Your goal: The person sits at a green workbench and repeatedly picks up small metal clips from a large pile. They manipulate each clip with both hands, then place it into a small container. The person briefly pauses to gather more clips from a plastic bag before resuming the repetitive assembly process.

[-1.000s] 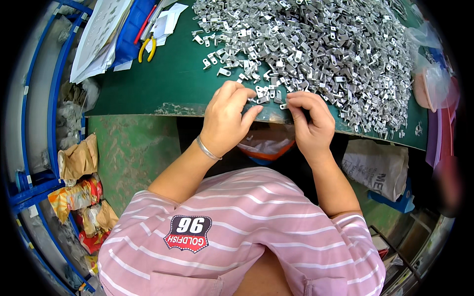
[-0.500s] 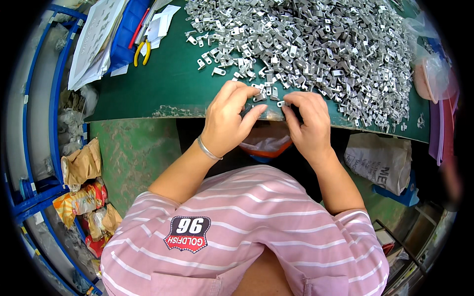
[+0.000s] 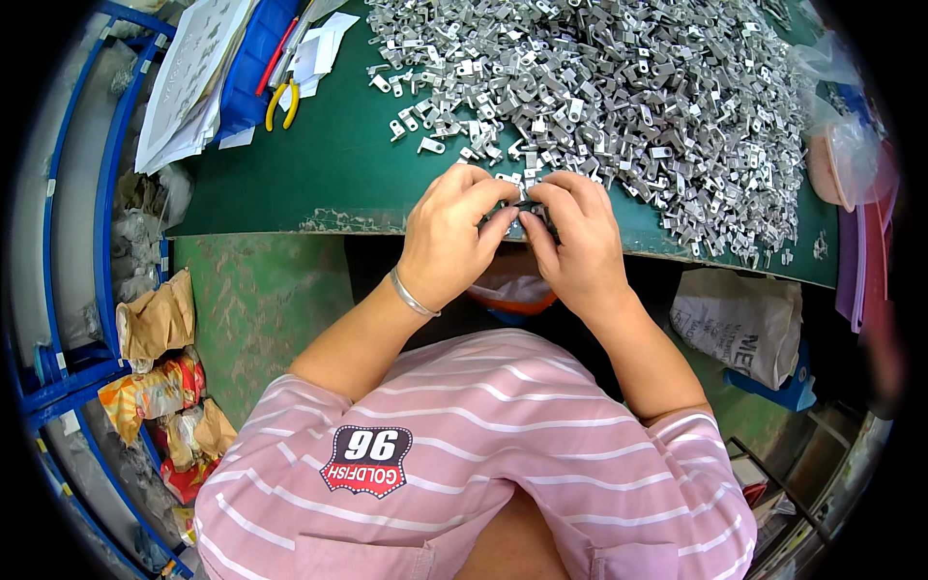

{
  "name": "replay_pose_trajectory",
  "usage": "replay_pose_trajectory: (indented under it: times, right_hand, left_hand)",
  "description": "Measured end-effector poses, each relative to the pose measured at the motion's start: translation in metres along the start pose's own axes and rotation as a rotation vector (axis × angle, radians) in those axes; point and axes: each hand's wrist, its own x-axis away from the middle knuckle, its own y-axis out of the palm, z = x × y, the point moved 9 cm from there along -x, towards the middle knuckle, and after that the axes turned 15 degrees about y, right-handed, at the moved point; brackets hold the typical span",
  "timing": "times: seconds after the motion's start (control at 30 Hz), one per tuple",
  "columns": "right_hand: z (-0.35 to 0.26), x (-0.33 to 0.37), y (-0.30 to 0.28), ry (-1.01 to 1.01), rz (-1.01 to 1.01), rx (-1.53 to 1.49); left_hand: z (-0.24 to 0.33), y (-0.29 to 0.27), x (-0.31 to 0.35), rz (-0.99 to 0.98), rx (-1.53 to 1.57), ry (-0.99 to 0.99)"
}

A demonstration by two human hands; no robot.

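Near the front edge of the green table point(image 3: 280, 184), my two hands meet fingertip to fingertip. My left hand point(image 3: 447, 230), with a metal bangle at the wrist, is closed in a pinch. My right hand point(image 3: 583, 242) pinches from the other side. Between the fingertips shows a small dark piece point(image 3: 528, 205), mostly hidden by the fingers; its exact kind cannot be made out. Just beyond the fingers begins a large heap of small silvery L-shaped metal brackets point(image 3: 619, 106), each with holes. A few loose brackets point(image 3: 431, 146) lie at its left side.
At the back left are yellow-handled pliers point(image 3: 283, 104), a blue tray point(image 3: 249, 82) and papers point(image 3: 184, 77). An orange-rimmed container point(image 3: 512, 295) sits below the table edge. A white sack point(image 3: 739, 319) stands at right, a blue shelf rack point(image 3: 92, 222) at left.
My right hand has moved left from beside a bracket at the table edge and now meets my left hand. The dark piece shows between both hands' fingertips. My left hand has hardly moved.
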Motion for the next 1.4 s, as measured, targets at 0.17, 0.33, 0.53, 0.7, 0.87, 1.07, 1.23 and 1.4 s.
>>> replay_pose_trajectory:
  times: [0.17, 0.33, 0.53, 0.7, 0.87, 1.07, 1.23, 1.4]
  right_hand:
    - [0.007, 0.003, -0.001, -0.041, -0.048, -0.056]
    - [0.001, 0.018, -0.011, -0.079, -0.116, -0.124]
    - [0.003, 0.004, -0.013, -0.013, -0.012, -0.120]
    - [0.008, -0.008, 0.006, 0.075, -0.083, -0.097]
    - [0.007, -0.001, -0.002, -0.027, -0.106, -0.196]
    - [-0.004, 0.012, -0.006, -0.142, -0.247, -0.177]
    - [-0.005, 0.030, -0.004, -0.258, -0.343, -0.130]
    - [-0.011, 0.011, -0.003, -0.223, -0.291, -0.165]
  left_hand:
    - [0.006, 0.000, -0.002, -0.010, 0.015, 0.095]
    - [0.019, -0.002, 0.005, -0.123, 0.119, 0.250]
    - [0.005, -0.007, 0.008, -0.015, 0.048, -0.005]
    - [0.008, 0.005, -0.006, -0.097, -0.053, 0.105]
    - [0.005, 0.005, -0.003, -0.145, 0.054, 0.133]
    - [0.019, 0.003, 0.000, -0.159, 0.086, 0.226]
    - [0.033, 0.011, 0.020, -0.264, 0.064, 0.380]
    - [0.018, -0.027, 0.010, 0.009, 0.036, 0.367]
